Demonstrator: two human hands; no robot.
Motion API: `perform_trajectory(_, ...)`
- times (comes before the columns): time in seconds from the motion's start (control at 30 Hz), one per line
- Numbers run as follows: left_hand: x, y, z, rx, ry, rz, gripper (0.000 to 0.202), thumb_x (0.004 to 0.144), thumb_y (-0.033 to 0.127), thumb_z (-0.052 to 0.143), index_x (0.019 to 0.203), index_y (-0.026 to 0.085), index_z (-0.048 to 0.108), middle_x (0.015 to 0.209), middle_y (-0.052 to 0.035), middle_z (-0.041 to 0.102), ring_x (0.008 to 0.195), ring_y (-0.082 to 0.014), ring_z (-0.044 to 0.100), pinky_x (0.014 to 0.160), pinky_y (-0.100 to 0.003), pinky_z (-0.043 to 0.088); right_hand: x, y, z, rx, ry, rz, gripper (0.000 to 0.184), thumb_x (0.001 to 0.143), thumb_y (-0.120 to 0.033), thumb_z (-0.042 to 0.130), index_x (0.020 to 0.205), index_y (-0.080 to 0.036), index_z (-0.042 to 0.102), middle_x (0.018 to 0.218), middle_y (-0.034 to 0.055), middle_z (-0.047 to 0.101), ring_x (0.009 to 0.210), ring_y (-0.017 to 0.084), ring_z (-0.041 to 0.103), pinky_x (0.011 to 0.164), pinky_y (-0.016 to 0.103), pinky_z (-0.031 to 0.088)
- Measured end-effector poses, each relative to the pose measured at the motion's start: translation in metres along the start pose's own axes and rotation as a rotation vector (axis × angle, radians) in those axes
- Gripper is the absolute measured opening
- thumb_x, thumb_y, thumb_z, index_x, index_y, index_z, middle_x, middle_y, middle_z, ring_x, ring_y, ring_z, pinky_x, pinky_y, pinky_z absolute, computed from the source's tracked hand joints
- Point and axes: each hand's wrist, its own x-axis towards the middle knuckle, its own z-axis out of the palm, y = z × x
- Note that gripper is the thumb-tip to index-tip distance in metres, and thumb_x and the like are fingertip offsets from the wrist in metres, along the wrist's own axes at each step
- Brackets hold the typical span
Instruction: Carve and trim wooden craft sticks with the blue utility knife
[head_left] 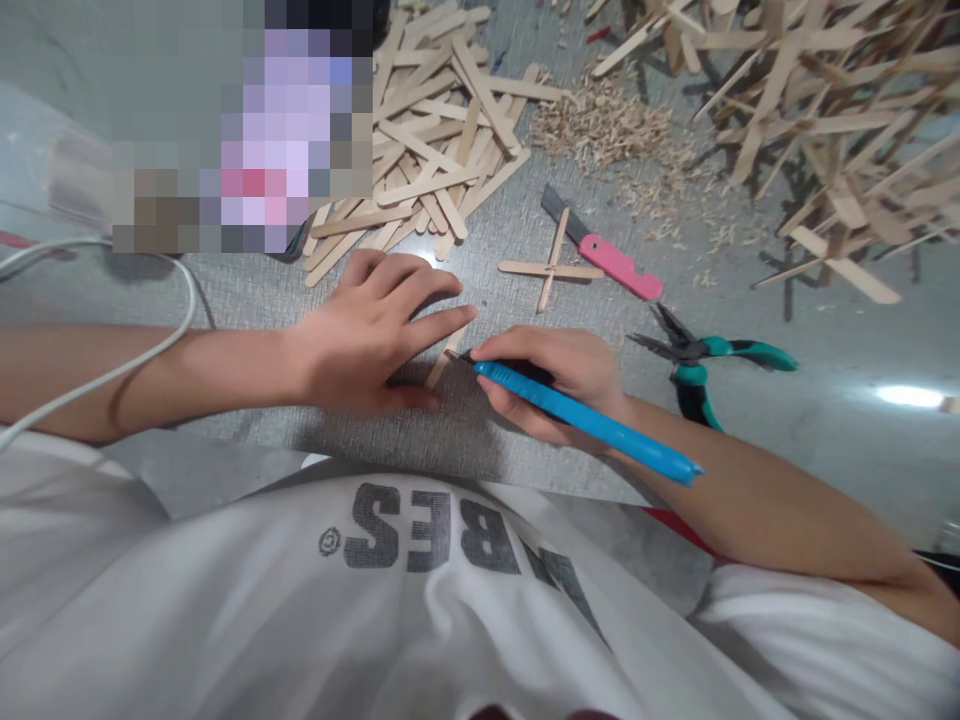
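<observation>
My left hand (375, 335) lies flat on the grey tabletop with its fingers spread. Between its thumb and index finger is a small wooden craft stick (441, 368), partly hidden by the index finger. A dark mark shows across that stick. My right hand (559, 375) is closed around a slim blue pen-shaped tool (592, 420); the tool's dark tip points at the stick, close to the mark. I cannot tell whether the tip touches. Just beyond my hands, two craft sticks (551, 270) lie joined as a cross.
A pink-handled cutter (619, 268) lies beside the cross, its blade pointing away. Green-handled pliers (694, 350) sit opened on the right. Loose craft sticks (427, 150), wood shavings (607, 125) and stacked crossed sticks (832, 130) occupy the far side. A white cable (191, 300) crosses my left forearm.
</observation>
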Motion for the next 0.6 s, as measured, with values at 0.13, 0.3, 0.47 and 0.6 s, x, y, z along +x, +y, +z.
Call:
perform_trajectory(0.13, -0.0003, -0.0009, 0.0002, 0.023, -0.022, 0.008, 0.093, 0.102, 0.063, 0.087, 0.178, 0.029, 0.048, 0.172, -0.0228, 0.065, 0.159, -0.0472, 0.058, 0.125, -0.067, 0.044, -0.0014, 0.0007, 0.0, -0.004, -0.008, 0.012, 0.016, 0.115, -0.031, 0.068, 0.13, -0.031, 0.073, 0.105, 0.0035, 0.09, 0.081, 0.019, 0.086, 0.075, 0.032, 0.068)
perform_trajectory(0.3, 0.0005, 0.0005, -0.0001, 0.018, -0.048, -0.029, 0.085, 0.106, 0.064, 0.081, 0.178, 0.033, 0.047, 0.174, -0.0189, 0.063, 0.162, -0.0448, 0.056, 0.129, -0.064, 0.04, -0.001, 0.0003, -0.001, -0.003, -0.023, 0.017, 0.016, 0.115, -0.032, 0.067, 0.13, -0.031, 0.073, 0.108, 0.0047, 0.091, 0.084, 0.02, 0.087, 0.076, 0.033, 0.07)
perform_trajectory(0.47, 0.0001, -0.0002, 0.0008, 0.049, -0.027, 0.001, 0.087, 0.105, 0.061, 0.082, 0.178, 0.031, 0.047, 0.174, -0.0199, 0.063, 0.16, -0.045, 0.056, 0.127, -0.063, 0.041, -0.0002, -0.0019, -0.0013, 0.018, 0.003, 0.015, 0.016, 0.114, -0.028, 0.07, 0.13, -0.029, 0.074, 0.103, 0.0033, 0.09, 0.083, 0.019, 0.086, 0.078, 0.031, 0.07)
perform_trajectory(0.6, 0.0001, -0.0003, -0.0003, 0.072, -0.034, 0.008, 0.088, 0.104, 0.061, 0.084, 0.178, 0.031, 0.046, 0.173, -0.0209, 0.064, 0.158, -0.0448, 0.058, 0.125, -0.063, 0.043, -0.0009, -0.0021, -0.0008, 0.002, 0.0, 0.023, 0.019, 0.113, -0.028, 0.071, 0.131, -0.03, 0.074, 0.104, 0.0031, 0.091, 0.082, 0.02, 0.086, 0.077, 0.033, 0.07)
